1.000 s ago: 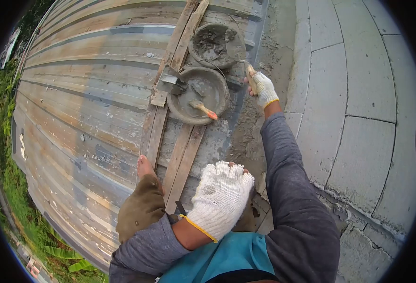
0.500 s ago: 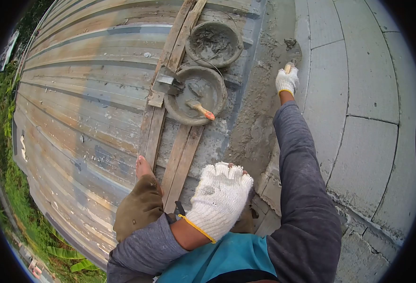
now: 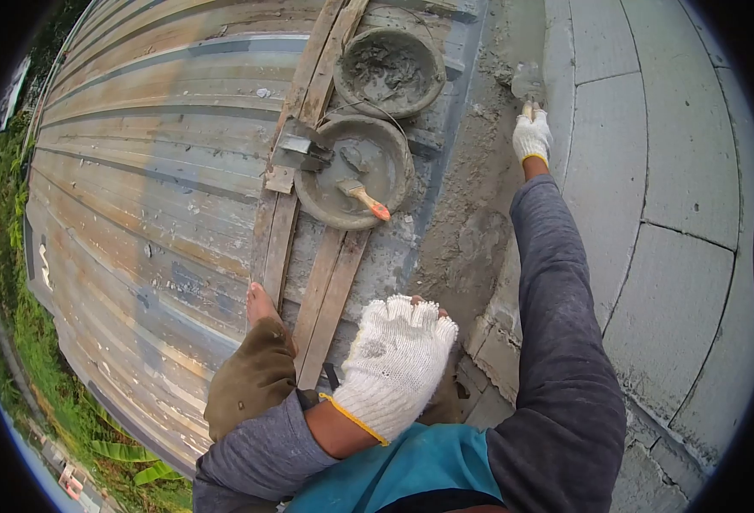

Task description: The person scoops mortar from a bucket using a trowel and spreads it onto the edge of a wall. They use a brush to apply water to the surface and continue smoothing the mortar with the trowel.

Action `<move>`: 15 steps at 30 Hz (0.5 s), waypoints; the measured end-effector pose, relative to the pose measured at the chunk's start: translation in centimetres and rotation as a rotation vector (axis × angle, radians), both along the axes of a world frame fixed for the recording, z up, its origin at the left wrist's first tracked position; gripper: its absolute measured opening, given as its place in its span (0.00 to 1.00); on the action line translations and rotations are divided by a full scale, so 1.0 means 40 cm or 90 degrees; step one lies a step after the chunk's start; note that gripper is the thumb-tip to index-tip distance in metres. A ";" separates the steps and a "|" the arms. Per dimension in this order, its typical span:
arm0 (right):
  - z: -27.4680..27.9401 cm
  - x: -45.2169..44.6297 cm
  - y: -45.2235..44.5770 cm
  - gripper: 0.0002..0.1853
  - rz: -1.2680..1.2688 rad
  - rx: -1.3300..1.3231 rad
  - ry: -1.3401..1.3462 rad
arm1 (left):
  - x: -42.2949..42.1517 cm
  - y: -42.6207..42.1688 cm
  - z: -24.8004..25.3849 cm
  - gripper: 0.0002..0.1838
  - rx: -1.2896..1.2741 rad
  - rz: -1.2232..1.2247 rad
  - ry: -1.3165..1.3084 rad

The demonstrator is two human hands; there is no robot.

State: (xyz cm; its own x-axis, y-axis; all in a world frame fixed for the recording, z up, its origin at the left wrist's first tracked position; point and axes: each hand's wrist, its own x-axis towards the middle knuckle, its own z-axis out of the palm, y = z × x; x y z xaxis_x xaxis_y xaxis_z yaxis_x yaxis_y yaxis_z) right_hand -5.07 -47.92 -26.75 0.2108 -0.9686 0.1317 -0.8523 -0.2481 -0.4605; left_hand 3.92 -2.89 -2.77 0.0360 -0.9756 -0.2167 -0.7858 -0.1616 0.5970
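My right hand (image 3: 533,135), in a white knit glove with fingertips bare, is closed around the handle of a trowel (image 3: 527,81). The trowel's blade lies against the wet mortar strip (image 3: 471,231) beside the grey block wall, with a small dark lump of mortar (image 3: 504,73) at its left edge. Close to my body is my left hand (image 3: 398,363), gloved too, its back upward and its fingers curled down together. Whatever lies under those fingers is hidden.
Two mortar-crusted tubs stand to the left: a far tub (image 3: 435,94) with thick mortar and a nearer tub (image 3: 404,184) holding a paintbrush (image 3: 362,197). A metal tool (image 3: 298,147) rests on its rim. Wooden planks (image 3: 313,299) cross the corrugated metal roof (image 3: 163,171); my bare foot (image 3: 262,303) is there.
My right hand and the trowel have moved slightly farther away and to the right. The mortar lump now sits at the blade's left edge. My left hand stays put.
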 end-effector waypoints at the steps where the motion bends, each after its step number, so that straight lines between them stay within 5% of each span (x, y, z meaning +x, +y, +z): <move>1: -0.011 -0.019 -0.006 0.28 -0.002 -0.001 0.000 | 0.000 -0.002 -0.003 0.18 -0.001 -0.002 0.000; 6: -0.029 -0.062 0.001 0.28 0.058 0.101 0.204 | -0.011 -0.007 -0.024 0.19 -0.052 0.006 -0.040; 15: -0.005 0.023 -0.088 0.27 -0.021 0.163 0.264 | -0.009 -0.028 -0.045 0.19 -0.028 -0.003 -0.042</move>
State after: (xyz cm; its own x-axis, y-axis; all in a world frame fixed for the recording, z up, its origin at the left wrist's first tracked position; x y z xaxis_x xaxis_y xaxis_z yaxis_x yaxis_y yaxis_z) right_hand -4.15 -51.45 -26.95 0.1635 -0.9660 -0.2001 -0.9823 -0.1407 -0.1236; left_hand 3.55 -4.00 -4.58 0.0446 -0.9843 -0.1705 -0.8244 -0.1326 0.5503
